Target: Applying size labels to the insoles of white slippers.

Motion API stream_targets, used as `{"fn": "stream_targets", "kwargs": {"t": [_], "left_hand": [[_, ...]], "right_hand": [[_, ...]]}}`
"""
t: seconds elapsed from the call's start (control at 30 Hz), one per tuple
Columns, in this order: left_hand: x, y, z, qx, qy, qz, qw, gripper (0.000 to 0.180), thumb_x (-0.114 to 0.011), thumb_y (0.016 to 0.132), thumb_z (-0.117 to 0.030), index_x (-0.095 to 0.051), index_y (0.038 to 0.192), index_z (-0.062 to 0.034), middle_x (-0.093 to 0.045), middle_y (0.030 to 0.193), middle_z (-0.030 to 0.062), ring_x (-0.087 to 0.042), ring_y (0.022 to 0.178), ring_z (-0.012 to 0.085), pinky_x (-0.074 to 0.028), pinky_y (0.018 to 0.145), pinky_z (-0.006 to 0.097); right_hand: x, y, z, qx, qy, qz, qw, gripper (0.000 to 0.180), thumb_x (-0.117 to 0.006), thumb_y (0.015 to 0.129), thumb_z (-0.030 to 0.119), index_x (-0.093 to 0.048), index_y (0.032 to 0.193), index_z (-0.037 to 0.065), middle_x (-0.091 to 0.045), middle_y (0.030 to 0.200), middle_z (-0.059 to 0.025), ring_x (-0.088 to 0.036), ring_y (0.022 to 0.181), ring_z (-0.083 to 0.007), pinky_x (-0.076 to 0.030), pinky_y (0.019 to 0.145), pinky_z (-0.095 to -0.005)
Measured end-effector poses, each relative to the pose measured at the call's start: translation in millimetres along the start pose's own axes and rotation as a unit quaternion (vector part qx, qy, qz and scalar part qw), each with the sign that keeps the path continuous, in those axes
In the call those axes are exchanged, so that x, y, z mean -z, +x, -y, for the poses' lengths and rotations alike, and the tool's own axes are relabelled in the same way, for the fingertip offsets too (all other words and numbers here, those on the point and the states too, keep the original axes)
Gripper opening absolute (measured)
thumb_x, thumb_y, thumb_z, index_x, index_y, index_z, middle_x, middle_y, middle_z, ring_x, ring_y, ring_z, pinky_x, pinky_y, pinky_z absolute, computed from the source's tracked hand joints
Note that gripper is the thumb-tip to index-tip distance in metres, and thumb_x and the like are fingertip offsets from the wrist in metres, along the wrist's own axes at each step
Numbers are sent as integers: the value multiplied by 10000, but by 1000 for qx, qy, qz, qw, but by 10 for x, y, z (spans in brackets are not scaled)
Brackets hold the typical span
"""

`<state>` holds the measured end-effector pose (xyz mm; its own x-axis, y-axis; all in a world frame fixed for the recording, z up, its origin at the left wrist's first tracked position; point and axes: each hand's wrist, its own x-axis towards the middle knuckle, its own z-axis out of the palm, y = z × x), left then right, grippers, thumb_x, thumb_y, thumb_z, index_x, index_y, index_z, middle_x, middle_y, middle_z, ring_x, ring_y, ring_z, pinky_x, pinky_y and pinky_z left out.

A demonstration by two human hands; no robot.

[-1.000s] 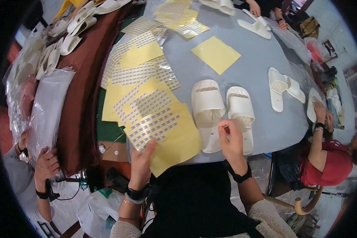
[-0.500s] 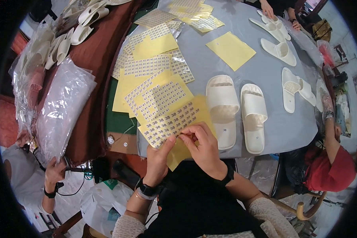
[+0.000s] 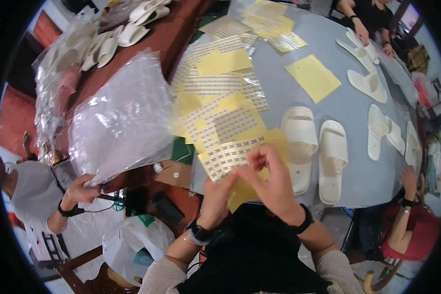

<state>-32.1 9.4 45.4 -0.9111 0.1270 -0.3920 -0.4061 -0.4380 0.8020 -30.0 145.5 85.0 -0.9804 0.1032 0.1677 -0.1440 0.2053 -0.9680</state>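
Observation:
A yellow sheet of number stickers (image 3: 223, 161) lies over other sheets at the table's near edge. My left hand (image 3: 218, 198) grips its lower edge, thumb on top. Close beside that thumb, my right hand (image 3: 274, 183) is closed in a pinch over the sheet; whatever is between its fingertips is too small to make out. To the right of my hands lie two white slippers, the left slipper (image 3: 299, 147) partly behind my right hand and the right slipper (image 3: 333, 161) fully in sight. Each has a small mark on its insole.
More sticker sheets (image 3: 220, 81) overlap beyond my hands, with a plain yellow sheet (image 3: 312, 78) farther right. On the left, a person's hand (image 3: 81, 191) holds a clear plastic bag (image 3: 125, 112). Other white slippers (image 3: 367, 85) lie at the right, near two people.
My view has shifted, so the table sits farther right. The person on the left has raised and spread the plastic bag toward the sticker sheets. My hands stay together at the sheet.

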Motion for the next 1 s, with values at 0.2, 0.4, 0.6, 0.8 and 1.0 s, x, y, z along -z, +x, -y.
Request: {"fn": "stream_targets", "kwargs": {"t": [0.2, 0.4, 0.6, 0.8, 1.0], "left_hand": [[330, 5, 67, -7, -13, -85, 996, 341, -648, 853, -114, -532, 1154, -3, -604, 1089, 58, -591, 933, 149, -472, 801, 283], [598, -73, -60, -63, -79, -116, 988, 394, -620, 873, -118, -474, 1210, 25, -563, 1176, 83, -569, 1019, 175, -453, 867, 301], [479, -75, -39, -93, -55, -94, 990, 400, -575, 892, -115, -453, 1244, 28, -550, 1196, 112, -567, 1035, 211, -452, 893, 338], [405, -68, -57, -45, -50, -52, 996, 414, -558, 910, -161, -436, 1263, 18, -552, 1177, 130, -572, 1022, 234, -480, 851, 361], [317, -11, -25, -18, -57, -15, 998, 390, -568, 908, -143, -444, 1237, 25, -559, 1151, 131, -574, 992, 217, -480, 825, 336]], "right_hand": [[-532, 1005, 46, -128, 162, 168, 964, 710, -652, 841, 352, -313, 1344, -17, -440, 1297, -153, -467, 1158, -249, -370, 967, -347], [-1013, 1458, -29, -250, 381, 293, 840, 557, -696, 796, 306, -501, 1181, -47, -557, 1137, -175, -558, 1010, -201, -451, 841, -344], [-286, 1924, -447, -220, 405, 146, 876, 84, -615, 761, -8, -607, 835, -46, -617, 799, -98, -604, 695, -179, -492, 609, -282], [2241, 1510, -734, 138, -89, -30, 986, 369, -626, 850, 137, -544, 1179, -8, -606, 1101, -124, -585, 981, -148, -481, 847, -282], [4411, -63, -1123, -61, -430, -348, 831, 393, -599, 881, 262, -552, 1179, 12, -634, 1051, -150, -618, 879, -216, -487, 799, -329]]}}
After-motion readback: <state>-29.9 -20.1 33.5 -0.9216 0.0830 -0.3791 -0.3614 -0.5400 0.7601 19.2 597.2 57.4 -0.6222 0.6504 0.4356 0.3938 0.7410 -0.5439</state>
